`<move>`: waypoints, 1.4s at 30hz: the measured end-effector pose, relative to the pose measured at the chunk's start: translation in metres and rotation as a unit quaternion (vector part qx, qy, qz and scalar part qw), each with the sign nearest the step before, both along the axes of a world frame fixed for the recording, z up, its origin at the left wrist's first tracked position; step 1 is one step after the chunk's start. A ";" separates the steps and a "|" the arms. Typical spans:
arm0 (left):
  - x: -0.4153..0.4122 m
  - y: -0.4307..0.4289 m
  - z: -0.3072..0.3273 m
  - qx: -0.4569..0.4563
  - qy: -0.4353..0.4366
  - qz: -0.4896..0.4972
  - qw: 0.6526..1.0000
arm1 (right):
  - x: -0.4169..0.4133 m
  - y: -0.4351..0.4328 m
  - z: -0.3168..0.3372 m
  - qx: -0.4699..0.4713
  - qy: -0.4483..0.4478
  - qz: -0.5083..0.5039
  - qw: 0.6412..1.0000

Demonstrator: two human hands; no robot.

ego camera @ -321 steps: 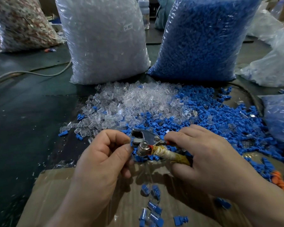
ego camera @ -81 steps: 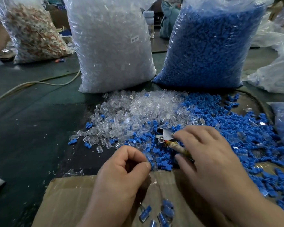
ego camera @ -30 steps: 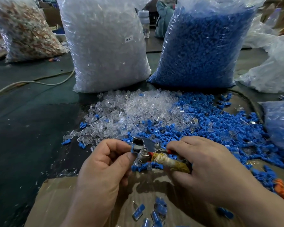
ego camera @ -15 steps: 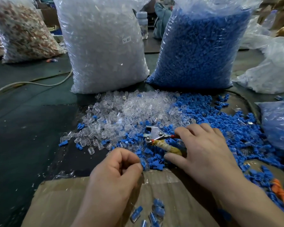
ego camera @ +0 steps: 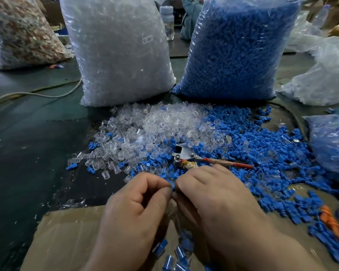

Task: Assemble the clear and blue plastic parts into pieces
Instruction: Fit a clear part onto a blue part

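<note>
Head camera looks down on a small blue part [ego camera: 172, 186] caught where your two hands meet, low in the middle of the view. Your left hand [ego camera: 137, 208] has thumb and forefinger curled and closed on it from the left; your right hand [ego camera: 213, 194] has its fingers curled and pinches it from the right. Whether a clear piece sits in that pinch too, you cannot tell, since your fingers cover it.

Under your wrists lies a sheet of cardboard [ego camera: 67, 231], and on it, between your forearms, a few assembled pieces [ego camera: 176, 253] of blue and clear. Just beyond your right knuckles a metal hand tool [ego camera: 186, 155] with a red handle lies flat on the loose blue parts [ego camera: 262, 149], which spread to the right. Touching them on the left is the heap of clear parts [ego camera: 155, 126].

Behind the heaps stand two full plastic sacks side by side: the sack of clear parts [ego camera: 117, 65], with a small white label [ego camera: 147, 39] reading "SJ 017", and the sack of blue parts [ego camera: 235, 49]. A capped bottle [ego camera: 166, 20] shows between them. Far left sits a sack of mixed pale and reddish bits [ego camera: 22, 34], and a pale cable [ego camera: 37, 93] runs over the dark table [ego camera: 27, 153]
</note>
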State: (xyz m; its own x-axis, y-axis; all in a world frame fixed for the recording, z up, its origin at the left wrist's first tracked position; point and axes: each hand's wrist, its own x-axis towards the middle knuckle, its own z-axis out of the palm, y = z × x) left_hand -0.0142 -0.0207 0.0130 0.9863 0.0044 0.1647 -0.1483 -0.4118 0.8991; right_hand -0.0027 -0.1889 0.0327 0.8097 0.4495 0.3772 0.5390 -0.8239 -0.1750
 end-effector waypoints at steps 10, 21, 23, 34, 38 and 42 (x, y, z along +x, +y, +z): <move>0.005 0.007 0.005 -0.058 0.079 -0.067 0.993 | -0.003 -0.004 0.005 0.060 0.062 0.071 0.994; 0.003 0.018 0.012 0.054 -0.046 -0.106 0.992 | -0.003 -0.009 0.017 0.288 0.443 -0.078 0.845; 0.006 0.025 0.013 0.139 -0.033 -0.098 0.985 | -0.003 -0.014 0.012 0.112 0.301 -0.107 0.941; 0.008 0.014 0.005 0.292 -0.012 -0.098 0.951 | 0.008 0.000 -0.010 -0.069 0.155 -0.155 0.973; 0.017 0.018 0.001 0.394 -0.045 0.027 0.917 | 0.017 0.006 -0.015 -0.089 0.142 -0.121 0.978; 0.020 0.009 -0.003 0.427 -0.037 -0.007 0.904 | 0.020 0.005 -0.019 -0.074 0.140 -0.077 0.984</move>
